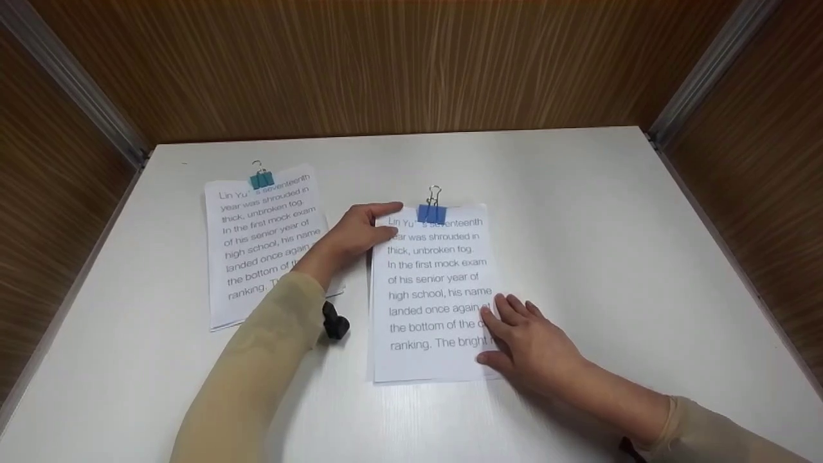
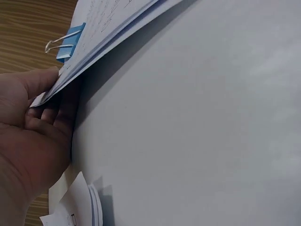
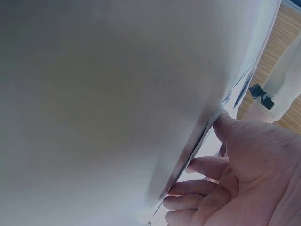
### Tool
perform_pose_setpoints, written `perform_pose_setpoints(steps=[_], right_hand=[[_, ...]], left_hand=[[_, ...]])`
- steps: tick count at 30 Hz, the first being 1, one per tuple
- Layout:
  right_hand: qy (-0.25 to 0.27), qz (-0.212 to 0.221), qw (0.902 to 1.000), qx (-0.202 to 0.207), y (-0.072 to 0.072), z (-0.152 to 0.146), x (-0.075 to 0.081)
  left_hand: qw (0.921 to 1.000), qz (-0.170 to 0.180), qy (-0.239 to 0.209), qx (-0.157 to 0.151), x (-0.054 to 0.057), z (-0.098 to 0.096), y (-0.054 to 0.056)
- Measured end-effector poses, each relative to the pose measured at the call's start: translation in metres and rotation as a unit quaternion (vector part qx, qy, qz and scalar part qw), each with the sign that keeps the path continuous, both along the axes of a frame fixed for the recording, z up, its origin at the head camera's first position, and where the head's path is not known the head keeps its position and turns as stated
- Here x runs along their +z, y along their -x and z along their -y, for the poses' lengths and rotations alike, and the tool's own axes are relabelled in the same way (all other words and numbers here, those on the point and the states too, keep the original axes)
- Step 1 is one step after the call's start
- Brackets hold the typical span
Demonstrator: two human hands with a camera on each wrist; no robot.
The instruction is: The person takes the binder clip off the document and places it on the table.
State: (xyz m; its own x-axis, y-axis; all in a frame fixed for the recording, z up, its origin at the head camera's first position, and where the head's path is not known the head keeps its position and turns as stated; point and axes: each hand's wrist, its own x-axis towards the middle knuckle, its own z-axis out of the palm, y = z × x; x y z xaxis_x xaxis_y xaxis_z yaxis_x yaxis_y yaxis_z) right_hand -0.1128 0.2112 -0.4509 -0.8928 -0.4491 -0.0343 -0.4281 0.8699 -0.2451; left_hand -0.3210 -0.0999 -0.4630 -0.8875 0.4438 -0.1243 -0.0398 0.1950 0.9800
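A stack of printed sheets [image 1: 437,283] lies in front of me in the head view, with a blue binder clip [image 1: 431,214] on its top edge. My left hand [image 1: 352,233] pinches the stack's upper left corner. In the left wrist view its thumb is on top and its fingers are under the sheets, and that edge is raised off the table. My right hand [image 1: 537,347] rests along the lower right edge, fingers extended over the paper. From the right wrist view, the thumb and fingertips of the right hand [image 3: 254,165] line up along the paper edge.
A second stack of printed sheets [image 1: 263,244] with a teal binder clip [image 1: 262,179] lies to the left, partly behind my left forearm. Wood-grain panels [image 1: 398,71] stand at the back and sides of the white table [image 1: 611,225].
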Motion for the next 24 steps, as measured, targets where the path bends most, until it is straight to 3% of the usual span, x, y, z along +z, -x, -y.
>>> perform_pose_setpoints(steps=[13, 24], right_hand=[[-0.006, -0.005, 0.9999, 0.008, -0.002, 0.001, 0.0], [0.001, -0.004, 1.0, 0.005, 0.0, -0.001, 0.0]], left_hand=[[0.9992, -0.012, -0.012, 0.036, 0.007, -0.005, -0.01], [0.9966, -0.046, 0.003, 0.068, 0.025, -0.014, -0.022]])
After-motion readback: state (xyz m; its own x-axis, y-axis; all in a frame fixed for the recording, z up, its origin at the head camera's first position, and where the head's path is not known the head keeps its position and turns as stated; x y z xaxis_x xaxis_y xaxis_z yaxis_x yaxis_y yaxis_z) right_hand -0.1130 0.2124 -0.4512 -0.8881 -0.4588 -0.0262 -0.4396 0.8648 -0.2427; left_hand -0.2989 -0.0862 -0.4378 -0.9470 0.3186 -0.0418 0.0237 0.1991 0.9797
